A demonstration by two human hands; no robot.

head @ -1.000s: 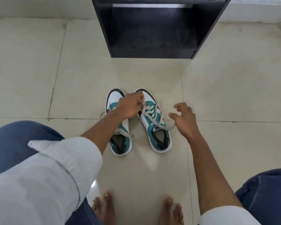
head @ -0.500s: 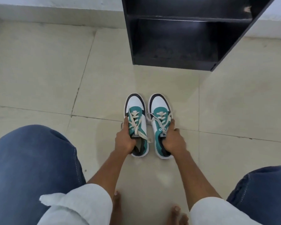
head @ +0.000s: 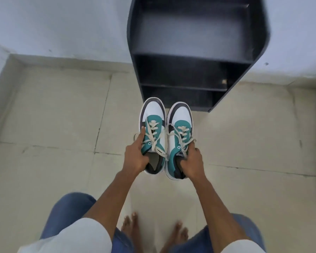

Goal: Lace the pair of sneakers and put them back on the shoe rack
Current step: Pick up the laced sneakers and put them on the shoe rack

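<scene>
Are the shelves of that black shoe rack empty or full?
Empty: no shoes on the visible shelves of the black shoe rack; both teal-and-white sneakers are outside it.

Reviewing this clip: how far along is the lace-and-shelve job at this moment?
Done: both sneakers look laced, though loose lace ends hang by the collars. In hand: the left hand grips the left sneaker and the right hand the right sneaker, side by side, toes toward the shoe rack. Left: setting the pair on a shelf; none holds them yet.
</scene>
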